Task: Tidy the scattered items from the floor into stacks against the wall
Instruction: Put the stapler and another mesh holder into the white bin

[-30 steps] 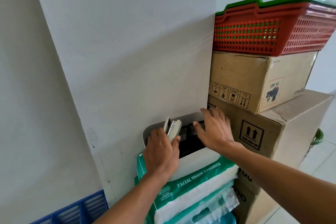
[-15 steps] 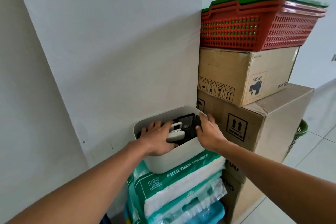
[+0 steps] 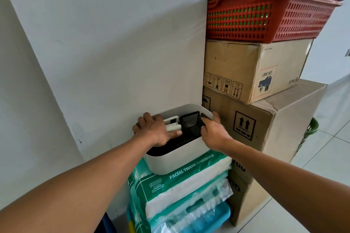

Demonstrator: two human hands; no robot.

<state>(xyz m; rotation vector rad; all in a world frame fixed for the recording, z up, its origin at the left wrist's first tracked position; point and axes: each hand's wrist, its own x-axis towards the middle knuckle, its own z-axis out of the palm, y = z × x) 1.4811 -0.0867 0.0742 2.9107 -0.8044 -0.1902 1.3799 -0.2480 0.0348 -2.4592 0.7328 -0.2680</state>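
Observation:
A white plastic bin (image 3: 176, 159) sits on top of a green facial tissue pack (image 3: 181, 181), against the wall. Inside the bin are a black mesh holder (image 3: 190, 122) and two small white devices (image 3: 173, 119). My left hand (image 3: 154, 130) reaches into the left side of the bin, its thumb and fingers round the lower white device. My right hand (image 3: 213, 132) grips the bin's right rim, fingers curled over the edge beside the mesh holder.
Right of the bin stand two stacked cardboard boxes (image 3: 251, 73), topped by nested red and green baskets (image 3: 270, 15). More plastic-wrapped packs (image 3: 191, 213) lie under the tissue pack. A green basket rim (image 3: 313, 126) shows behind the big box. Tiled floor at right.
My left hand has lowered the white device from above the bin down into it. My right hand has shifted from over the mesh holder to the bin's right rim.

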